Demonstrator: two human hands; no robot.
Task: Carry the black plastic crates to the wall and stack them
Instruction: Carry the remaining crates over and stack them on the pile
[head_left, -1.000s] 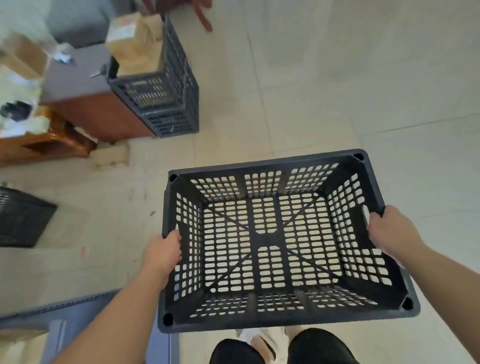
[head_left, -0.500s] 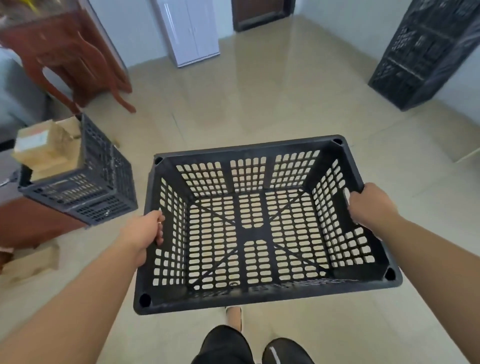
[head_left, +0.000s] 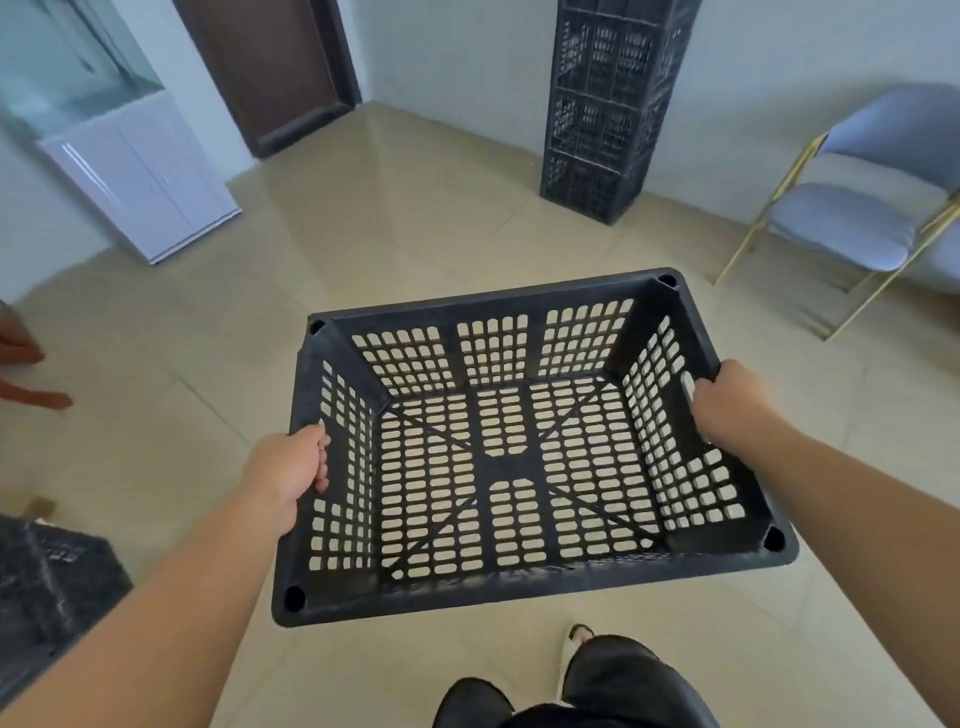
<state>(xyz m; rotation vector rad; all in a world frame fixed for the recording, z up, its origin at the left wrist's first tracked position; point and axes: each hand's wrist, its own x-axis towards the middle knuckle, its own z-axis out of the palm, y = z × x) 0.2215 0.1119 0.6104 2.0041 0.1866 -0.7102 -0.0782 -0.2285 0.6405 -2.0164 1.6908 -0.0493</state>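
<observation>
I hold an empty black plastic crate (head_left: 498, 582) with perforated walls and floor in front of me, above the tiled floor. My left hand (head_left: 288, 470) grips its left short side and my right hand (head_left: 727, 405) grips its right short side. A tall stack of black crates (head_left: 608, 104) stands against the far wall, ahead and slightly right. Its top is cut off by the frame edge.
A grey chair with gold legs (head_left: 862, 208) stands right of the stack. A white cabinet (head_left: 145, 176) and a dark door (head_left: 275, 73) are at the back left. Another black crate (head_left: 47, 587) sits low at the left edge. Beige tiles lie between me and the stack.
The view has turned right and lifted: the wooden furniture and the box-filled crate left the frame, and the stack at the wall now stands ahead. Both hands kept their grip on the crate.
</observation>
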